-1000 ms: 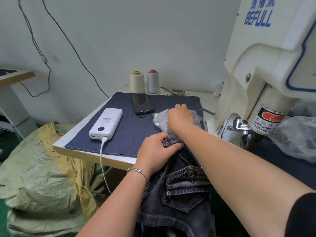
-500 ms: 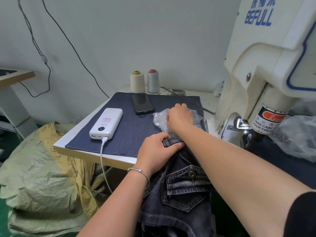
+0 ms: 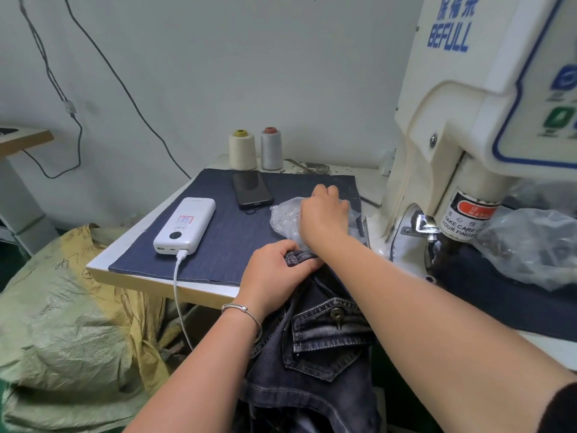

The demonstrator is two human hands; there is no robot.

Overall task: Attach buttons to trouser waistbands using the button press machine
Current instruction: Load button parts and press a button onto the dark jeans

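Dark denim trousers (image 3: 315, 354) hang off the table's front edge, a buttoned pocket flap facing up. My left hand (image 3: 274, 273) grips the waistband end (image 3: 299, 257) at the table edge. My right hand (image 3: 324, 217) reaches across into a clear plastic bag (image 3: 282, 218) lying on the blue cloth; its fingertips are hidden inside the bag, so what they hold cannot be seen. The cream button press machine (image 3: 462, 126) stands to the right, its metal press head (image 3: 424, 226) above a dark work surface.
A white power bank (image 3: 187, 226) with a cable and a black phone (image 3: 251, 189) lie on the blue cloth (image 3: 218, 245). Two thread cones (image 3: 254, 150) stand at the back. Another plastic bag (image 3: 530, 245) lies right of the machine. A yellow-green sack (image 3: 62, 323) sits at lower left.
My right hand has shifted very slightly inside the plastic bag. My left hand keeps its grip on the waistband.
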